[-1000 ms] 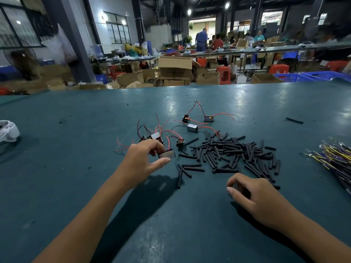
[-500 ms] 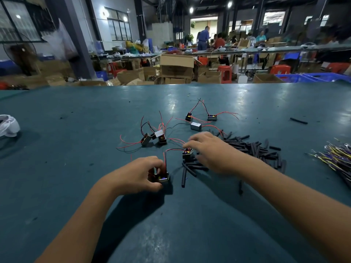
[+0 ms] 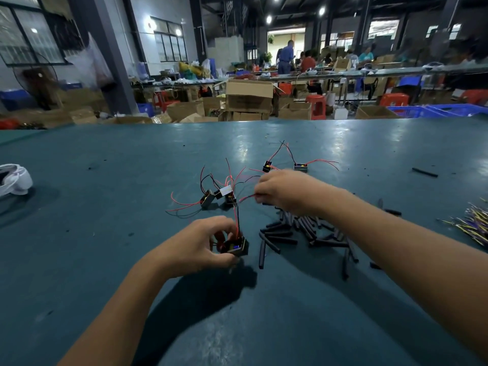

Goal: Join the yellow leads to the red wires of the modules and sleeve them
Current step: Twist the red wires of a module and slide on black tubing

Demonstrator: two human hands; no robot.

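Module [image 3: 235, 247] in left hand [image 3: 200, 243]

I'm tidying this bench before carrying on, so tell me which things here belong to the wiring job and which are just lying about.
For the job:
module gripped by the left hand
red wire pinched by the right hand
loose modules
black sleeves
yellow leads

Lying about:
white bag
stray sleeve far right

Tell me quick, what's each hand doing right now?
Left hand: grips a module.
Right hand: pinches a red wire.
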